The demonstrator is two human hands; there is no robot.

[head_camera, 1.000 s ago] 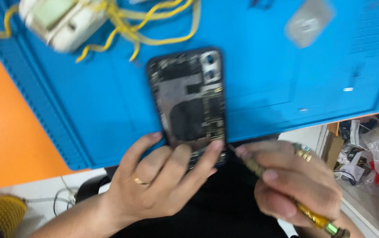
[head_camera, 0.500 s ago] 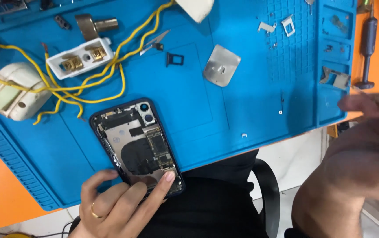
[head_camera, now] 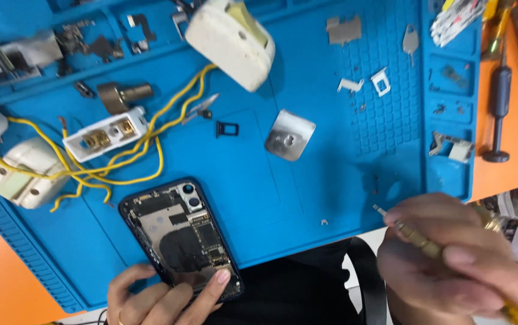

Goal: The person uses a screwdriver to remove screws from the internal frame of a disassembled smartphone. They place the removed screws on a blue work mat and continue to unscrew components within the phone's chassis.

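An opened phone (head_camera: 178,235) with its back off and its boards showing lies near the front edge of a blue work mat (head_camera: 259,186). My left hand (head_camera: 163,298) rests on the phone's lower end, one fingertip pressed on its bottom corner. Off the mat's front right corner, my right hand (head_camera: 463,265) grips a thin brass-handled screwdriver (head_camera: 409,232). Its metal tip points up and left toward the mat edge.
White plug housings (head_camera: 232,39) and a white terminal block (head_camera: 105,133) joined by yellow wires (head_camera: 144,141) lie at the left and top. A metal plate (head_camera: 289,135), a small card tray (head_camera: 227,129), brackets and tiny screws dot the mat. More tools lie on the orange surface (head_camera: 511,150) at right.
The view has swung, so the phone now sits lower left. My right hand has come back toward the mat with the screwdriver, which now shows clearly. My left hand stays on the phone's lower end.
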